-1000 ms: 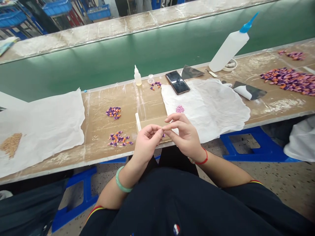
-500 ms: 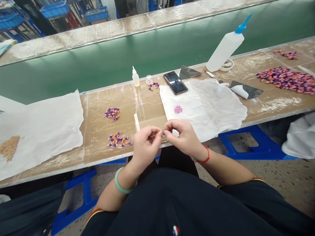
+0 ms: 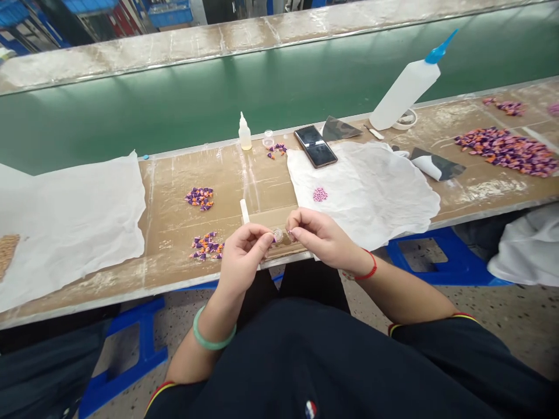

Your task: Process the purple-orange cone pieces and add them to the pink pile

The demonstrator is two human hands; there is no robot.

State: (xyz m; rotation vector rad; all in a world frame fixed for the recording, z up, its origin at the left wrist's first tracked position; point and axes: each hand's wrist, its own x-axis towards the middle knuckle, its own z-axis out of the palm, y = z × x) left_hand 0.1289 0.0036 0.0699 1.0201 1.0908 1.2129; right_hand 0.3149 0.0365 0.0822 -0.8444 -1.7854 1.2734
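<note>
My left hand (image 3: 241, 256) is closed, thumb and forefinger pinching a small purple piece (image 3: 274, 239) that is mostly covered by the fingertips. To its right, my right hand (image 3: 322, 240) pinches a tiny pink bit (image 3: 290, 232), too small to make out fully. A small clear round dish (image 3: 278, 234) shows between the hands, on a strip of cardboard (image 3: 271, 219) at the table edge. Left of my hands lie two small piles of purple-and-orange pieces, a near pile (image 3: 206, 247) and a farther pile (image 3: 200, 198). Tiny pink-and-white bits (image 3: 320, 194) sit on a white cloth (image 3: 371, 192).
Along the back stand a small dropper bottle (image 3: 245, 132), a phone (image 3: 315, 146) and a large white bottle (image 3: 406, 93) leaning over a tape roll (image 3: 406, 119). A big heap of purple and pink pieces (image 3: 509, 151) lies right. Another white sheet (image 3: 87, 215) covers the left.
My hands have drawn apart, the left one moving left, and the clear dish between them has come into sight. The view has shifted slightly.
</note>
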